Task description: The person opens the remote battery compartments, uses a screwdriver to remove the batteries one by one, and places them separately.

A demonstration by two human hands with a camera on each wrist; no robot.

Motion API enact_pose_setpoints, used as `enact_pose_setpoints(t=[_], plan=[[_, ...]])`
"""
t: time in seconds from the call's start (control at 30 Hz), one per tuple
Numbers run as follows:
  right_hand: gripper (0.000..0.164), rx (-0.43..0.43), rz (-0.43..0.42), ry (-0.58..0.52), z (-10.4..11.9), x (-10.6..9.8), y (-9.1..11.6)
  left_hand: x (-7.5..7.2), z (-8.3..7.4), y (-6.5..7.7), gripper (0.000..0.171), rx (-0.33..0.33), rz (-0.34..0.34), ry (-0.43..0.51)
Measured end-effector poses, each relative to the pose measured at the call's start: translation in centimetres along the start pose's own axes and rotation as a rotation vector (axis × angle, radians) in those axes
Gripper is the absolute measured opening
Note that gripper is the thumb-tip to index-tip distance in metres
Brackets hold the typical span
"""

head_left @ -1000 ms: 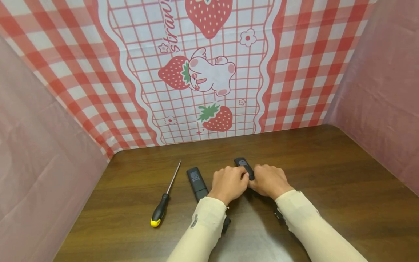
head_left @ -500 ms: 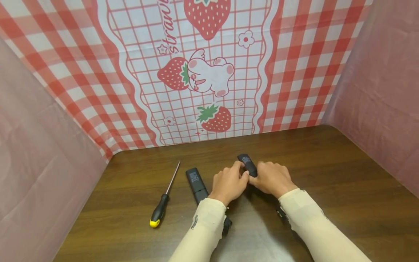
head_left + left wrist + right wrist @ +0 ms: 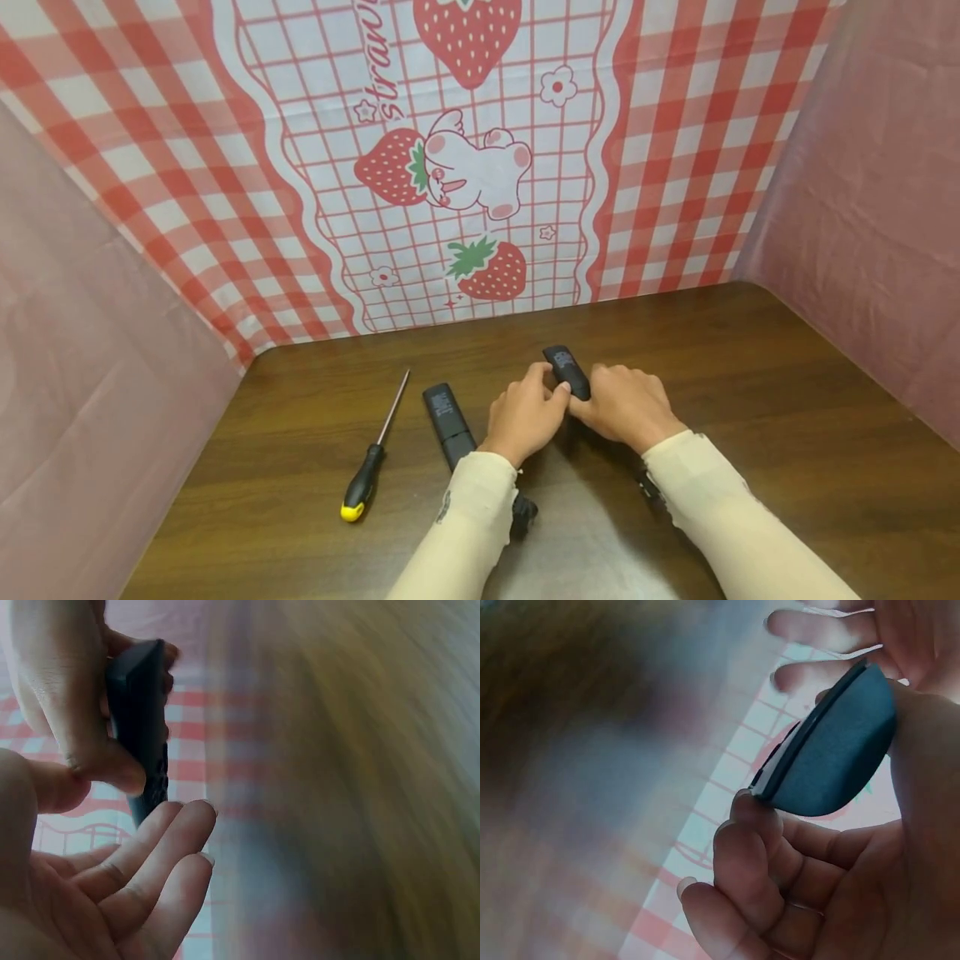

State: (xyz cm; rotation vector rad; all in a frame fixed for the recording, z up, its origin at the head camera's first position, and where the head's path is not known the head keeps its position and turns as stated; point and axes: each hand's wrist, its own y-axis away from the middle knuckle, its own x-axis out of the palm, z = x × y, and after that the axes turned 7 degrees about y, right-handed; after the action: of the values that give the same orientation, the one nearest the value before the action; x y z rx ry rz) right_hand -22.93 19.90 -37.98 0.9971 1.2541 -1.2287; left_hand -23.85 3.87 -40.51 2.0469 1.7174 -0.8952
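A black remote control [image 3: 566, 365] is held off the table, its back with pale print facing up in the head view. My right hand [image 3: 627, 406] grips its near end, thumb on the casing and curled fingers [image 3: 742, 855] beneath. Buttons line the side turned away from the thumb in the left wrist view. My left hand [image 3: 525, 414] is at the remote's left side; its loosely extended fingers [image 3: 180, 832] reach the casing in the left wrist view, and its thumb is close to the right thumb. In the right wrist view other left fingers [image 3: 825, 630] stand apart from the remote.
Left of the left hand lies a second black remote [image 3: 442, 408], partly covered by the forearm. Farther left is a screwdriver [image 3: 365, 477] with a black and yellow handle, its shaft pointing away. Strawberry-print cloth [image 3: 480, 175] hangs behind the wooden table [image 3: 712, 358], with pink cloth at both sides.
The held remote has risen a little and tilted. My left index finger has moved from across its back to its left side, and my right hand has shifted slightly right and away.
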Motion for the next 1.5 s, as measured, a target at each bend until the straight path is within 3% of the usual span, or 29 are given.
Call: enact_pose_setpoints(t=[0.33, 0.47, 0.57, 0.77, 1.0, 1.2, 1.5], plan=[[0.045, 0.007, -0.031, -0.013, 0.4, -1.4, 0.5, 0.6, -0.6, -0.6, 0.056, -0.123, -0.034, 0.434], [0.051, 0.013, -0.026, -0.01, 0.5, -1.7, 0.9, 1.2, 0.0, -1.0, 0.043, -0.149, 0.071, 0.736], [0.052, 0.007, -0.029, -0.008, 0.6, -1.8, 1.1, 1.4, 0.2, -1.2, 0.037, -0.18, 0.145, 0.881], [0.043, -0.001, -0.077, -0.009, 0.8, -2.0, 1.6, 1.6, -0.3, -1.3, 0.044, -0.238, 0.145, 0.909], [0.041, -0.017, -0.101, -0.025, 1.3, -2.0, 2.0, 1.8, -0.7, -1.7, 0.059, -0.313, 0.118, 1.098], [0.039, -0.031, -0.128, -0.036, 1.6, -1.9, 2.2, 2.0, -0.8, -1.9, 0.061, -0.352, 0.088, 1.164], [0.038, -0.041, -0.172, -0.063, 1.7, -1.6, 2.6, 2.6, -0.9, -2.0, 0.056, -0.332, 0.051, 1.165]])
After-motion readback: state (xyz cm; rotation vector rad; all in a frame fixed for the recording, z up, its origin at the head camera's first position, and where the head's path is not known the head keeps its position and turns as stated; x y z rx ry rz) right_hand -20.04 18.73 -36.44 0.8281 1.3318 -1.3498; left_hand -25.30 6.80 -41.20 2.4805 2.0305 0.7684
